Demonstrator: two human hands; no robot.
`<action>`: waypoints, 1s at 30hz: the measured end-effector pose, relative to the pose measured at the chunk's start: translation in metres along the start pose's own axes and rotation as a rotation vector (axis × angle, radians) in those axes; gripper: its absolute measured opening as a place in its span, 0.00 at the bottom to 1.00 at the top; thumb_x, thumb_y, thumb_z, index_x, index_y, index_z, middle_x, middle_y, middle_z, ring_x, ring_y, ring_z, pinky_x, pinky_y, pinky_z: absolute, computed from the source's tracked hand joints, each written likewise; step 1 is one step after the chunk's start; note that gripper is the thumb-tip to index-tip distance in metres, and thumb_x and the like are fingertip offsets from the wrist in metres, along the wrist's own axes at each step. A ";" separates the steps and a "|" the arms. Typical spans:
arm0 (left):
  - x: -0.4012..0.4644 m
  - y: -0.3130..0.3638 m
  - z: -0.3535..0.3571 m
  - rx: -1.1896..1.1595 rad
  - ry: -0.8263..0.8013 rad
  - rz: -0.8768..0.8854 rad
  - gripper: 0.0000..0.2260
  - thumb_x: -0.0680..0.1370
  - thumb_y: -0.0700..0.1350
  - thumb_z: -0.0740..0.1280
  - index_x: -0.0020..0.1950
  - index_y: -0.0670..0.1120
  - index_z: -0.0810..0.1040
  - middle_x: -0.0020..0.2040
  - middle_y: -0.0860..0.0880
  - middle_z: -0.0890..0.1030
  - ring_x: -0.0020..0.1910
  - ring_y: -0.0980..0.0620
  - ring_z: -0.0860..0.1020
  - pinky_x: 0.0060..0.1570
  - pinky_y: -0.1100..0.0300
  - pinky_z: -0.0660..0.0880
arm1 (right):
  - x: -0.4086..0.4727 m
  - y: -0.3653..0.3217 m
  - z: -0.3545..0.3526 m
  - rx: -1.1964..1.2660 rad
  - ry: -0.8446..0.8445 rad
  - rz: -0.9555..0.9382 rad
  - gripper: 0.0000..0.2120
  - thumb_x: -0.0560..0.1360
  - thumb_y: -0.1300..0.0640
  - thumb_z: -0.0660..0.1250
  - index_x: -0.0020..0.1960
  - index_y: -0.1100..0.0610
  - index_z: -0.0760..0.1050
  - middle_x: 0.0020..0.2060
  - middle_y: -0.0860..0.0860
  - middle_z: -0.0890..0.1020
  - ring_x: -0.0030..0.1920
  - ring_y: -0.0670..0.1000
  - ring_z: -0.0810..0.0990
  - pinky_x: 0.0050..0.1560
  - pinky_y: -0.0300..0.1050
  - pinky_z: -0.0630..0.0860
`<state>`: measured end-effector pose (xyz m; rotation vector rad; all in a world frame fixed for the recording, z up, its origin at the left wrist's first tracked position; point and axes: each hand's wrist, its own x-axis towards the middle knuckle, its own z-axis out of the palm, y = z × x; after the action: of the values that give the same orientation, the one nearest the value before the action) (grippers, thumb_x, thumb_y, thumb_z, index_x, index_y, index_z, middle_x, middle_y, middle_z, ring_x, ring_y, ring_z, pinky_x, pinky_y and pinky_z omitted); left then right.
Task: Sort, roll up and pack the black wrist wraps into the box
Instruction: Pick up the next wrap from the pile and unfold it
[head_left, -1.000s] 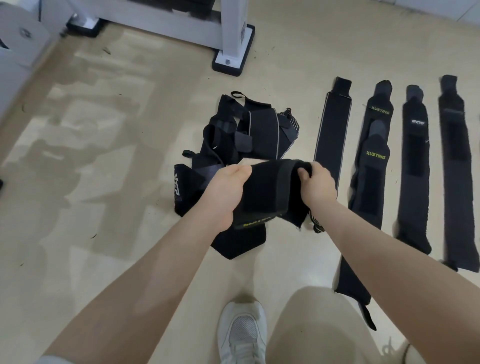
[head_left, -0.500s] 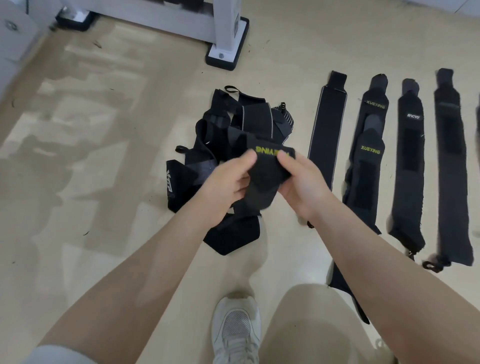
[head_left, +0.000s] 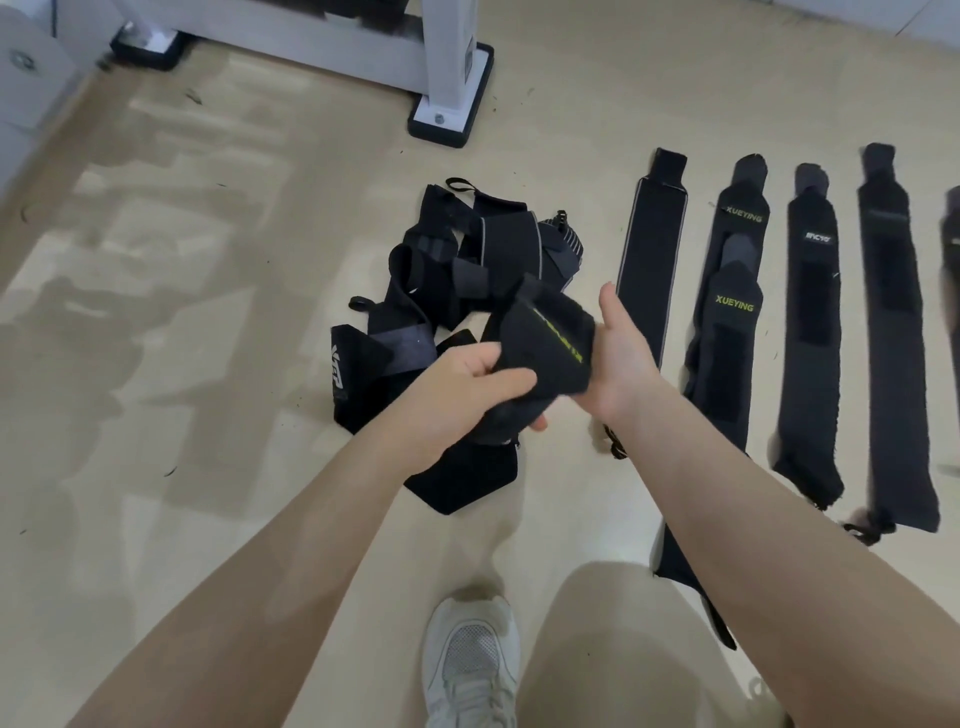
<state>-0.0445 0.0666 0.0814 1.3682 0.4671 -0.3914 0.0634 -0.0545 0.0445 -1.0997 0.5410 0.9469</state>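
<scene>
Left hand (head_left: 467, 395) grips a black wrist wrap (head_left: 540, 353), fingers curled round its lower part, thumb across the front. The wrap is bunched and partly folded, held up off the floor between both hands; a yellow-green line of lettering runs along its face, too blurred to read. Right hand (head_left: 621, 358) sits against the wrap's right edge, thumb pointing up and away; its fingers are hidden behind the fabric, so cannot tell whether they clasp it or only support it

Behind and below the held wrap: a tangled pile of wraps (head_left: 457, 280) on the beige floor (head_left: 208, 364), black with grey bands, one end bearing white lettering at the pile's left edge. A flat black end (head_left: 462, 483) pokes out from under the left wrist

Right of the pile, wraps laid out straight, side by side, apart from each other:
- plain wrap with pale edge trim (head_left: 652, 260), nearest the pile
- XUEYING wrap (head_left: 732, 312), two such pieces overlapping, both with yellow-green logo
- wrap with a small white logo (head_left: 810, 322)
- long plain wrap (head_left: 893, 332), farthest right fully in view

White frame foot with black base (head_left: 449, 117) stands on the floor at top centre. White mesh shoe (head_left: 472, 660) at bottom centre, beige-clad knee just right of it
</scene>
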 end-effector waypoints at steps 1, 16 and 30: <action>-0.003 0.002 -0.001 0.071 -0.051 -0.003 0.07 0.79 0.38 0.61 0.45 0.45 0.78 0.31 0.49 0.81 0.28 0.57 0.77 0.28 0.66 0.72 | 0.002 -0.004 0.001 -0.025 0.101 0.008 0.22 0.78 0.45 0.61 0.63 0.60 0.74 0.55 0.58 0.82 0.52 0.58 0.81 0.50 0.51 0.78; 0.083 0.076 0.015 0.230 -0.845 -0.286 0.16 0.65 0.37 0.65 0.52 0.38 0.71 0.31 0.47 0.67 0.21 0.59 0.63 0.22 0.69 0.60 | -0.075 -0.051 -0.060 -0.413 -0.147 -0.014 0.37 0.60 0.27 0.61 0.54 0.55 0.80 0.51 0.54 0.84 0.51 0.54 0.83 0.55 0.51 0.75; 0.131 0.024 0.192 -0.391 -0.361 -0.308 0.30 0.77 0.68 0.52 0.67 0.49 0.71 0.57 0.44 0.81 0.55 0.47 0.80 0.63 0.48 0.70 | -0.104 -0.078 -0.179 0.104 -0.159 -0.206 0.11 0.60 0.56 0.75 0.39 0.61 0.84 0.35 0.55 0.84 0.36 0.52 0.83 0.40 0.42 0.81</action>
<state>0.0963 -0.1183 0.0584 0.8234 0.4257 -0.7431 0.0900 -0.2690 0.0951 -0.9579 0.3357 0.8085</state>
